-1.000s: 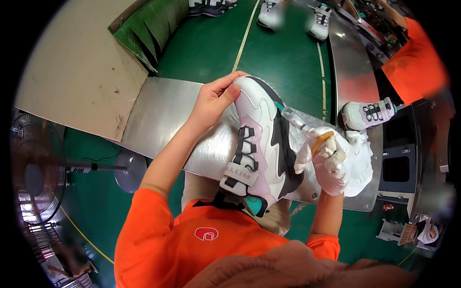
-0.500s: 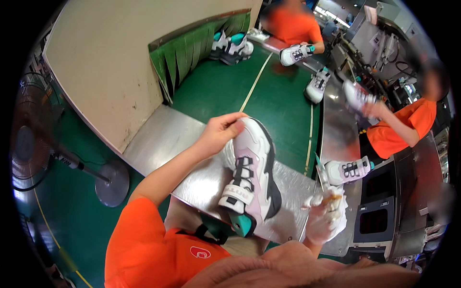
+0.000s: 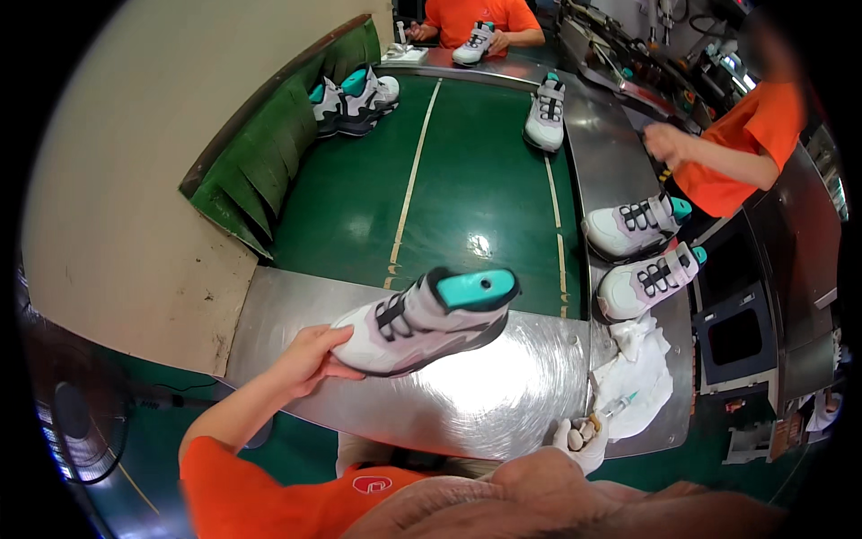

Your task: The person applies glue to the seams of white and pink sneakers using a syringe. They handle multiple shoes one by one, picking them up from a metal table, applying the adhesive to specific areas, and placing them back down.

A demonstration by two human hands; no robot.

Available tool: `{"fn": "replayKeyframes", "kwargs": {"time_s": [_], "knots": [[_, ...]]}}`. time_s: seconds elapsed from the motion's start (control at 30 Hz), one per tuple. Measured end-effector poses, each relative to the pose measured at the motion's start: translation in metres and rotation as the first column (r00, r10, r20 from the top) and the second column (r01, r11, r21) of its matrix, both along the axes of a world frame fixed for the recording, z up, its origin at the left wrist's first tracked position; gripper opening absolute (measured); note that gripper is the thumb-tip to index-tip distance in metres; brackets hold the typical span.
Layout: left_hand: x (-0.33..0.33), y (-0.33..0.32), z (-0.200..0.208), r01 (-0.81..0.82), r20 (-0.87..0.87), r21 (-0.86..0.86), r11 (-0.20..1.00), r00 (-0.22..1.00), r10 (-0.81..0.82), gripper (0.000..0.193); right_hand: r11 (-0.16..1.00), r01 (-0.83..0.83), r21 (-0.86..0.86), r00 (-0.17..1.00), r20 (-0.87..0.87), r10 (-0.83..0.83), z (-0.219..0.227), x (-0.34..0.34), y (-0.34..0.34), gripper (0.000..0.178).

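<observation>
My left hand (image 3: 316, 359) is closed round the toe of a white and pale pink sneaker (image 3: 422, 328). The shoe is held over the metal ledge (image 3: 503, 386), its heel toward the right. A teal form (image 3: 476, 289) with a dark hole fills its opening. My right hand (image 3: 582, 440), in a white glove with brownish stains, is at the ledge's near right edge. Its fingers are curled round a slim, clear, syringe-like tool (image 3: 620, 404) with a teal tip. Under the tool lies a crumpled white cloth (image 3: 642, 373).
Two matching sneakers (image 3: 636, 225) (image 3: 648, 283) stand on the right ledge. Another sneaker (image 3: 546, 112) rests on the green belt (image 3: 359, 207), and more (image 3: 355, 101) are by the green strip curtain (image 3: 238, 180). Co-workers (image 3: 745, 135) (image 3: 480, 18) stand right and far; the far one holds a sneaker.
The sneaker in my left hand has swung from heel-near to heel-right. My right hand has lowered with the tool. The right co-worker's sneaker has left their hand; two now stand on the ledge.
</observation>
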State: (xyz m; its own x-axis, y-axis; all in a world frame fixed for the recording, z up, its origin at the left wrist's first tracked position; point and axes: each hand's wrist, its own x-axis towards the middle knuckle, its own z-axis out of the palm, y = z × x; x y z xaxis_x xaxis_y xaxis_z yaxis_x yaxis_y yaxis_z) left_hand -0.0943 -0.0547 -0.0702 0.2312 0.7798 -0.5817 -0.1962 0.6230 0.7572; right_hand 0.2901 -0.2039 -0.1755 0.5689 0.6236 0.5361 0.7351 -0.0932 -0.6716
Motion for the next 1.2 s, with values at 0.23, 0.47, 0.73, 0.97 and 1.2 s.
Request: {"fn": "replayKeyframes", "kwargs": {"time_s": [0.23, 0.47, 0.73, 0.97, 1.2], "knots": [[0.043, 0.123, -0.003, -0.190, 0.027, 0.214, 0.958, 0.982, 0.189, 0.043, 0.998, 0.002, -0.062, 0.993, 0.117, 0.006, 0.036, -0.005, 0.008, 0.052], [0.172, 0.392, -0.072, -0.249, 0.401, 0.337, 0.908, 0.910, 0.100, 0.048, 0.997, 0.012, -0.074, 1.000, -0.014, -0.014, 0.038, -0.007, 0.013, 0.048], [0.366, 0.287, -0.048, 0.472, -0.462, 0.823, 0.314, 0.880, -0.111, 0.045, 0.984, 0.103, -0.143, 0.994, -0.013, -0.106, 0.033, 0.014, 0.010, 0.046], [0.473, 0.284, -0.004, 0.802, -0.778, 0.595, 0.047, 0.590, -0.218, 0.097, 0.995, 0.050, -0.091, 0.999, -0.016, -0.051, 0.033, 0.044, 0.007, 0.044], [0.331, 0.222, 0.014, 0.789, -0.837, 0.524, 0.320, 0.547, 0.022, 0.081, 0.994, -0.108, 0.004, 0.994, -0.016, 0.108, 0.041, 0.071, 0.022, 0.043]]}}
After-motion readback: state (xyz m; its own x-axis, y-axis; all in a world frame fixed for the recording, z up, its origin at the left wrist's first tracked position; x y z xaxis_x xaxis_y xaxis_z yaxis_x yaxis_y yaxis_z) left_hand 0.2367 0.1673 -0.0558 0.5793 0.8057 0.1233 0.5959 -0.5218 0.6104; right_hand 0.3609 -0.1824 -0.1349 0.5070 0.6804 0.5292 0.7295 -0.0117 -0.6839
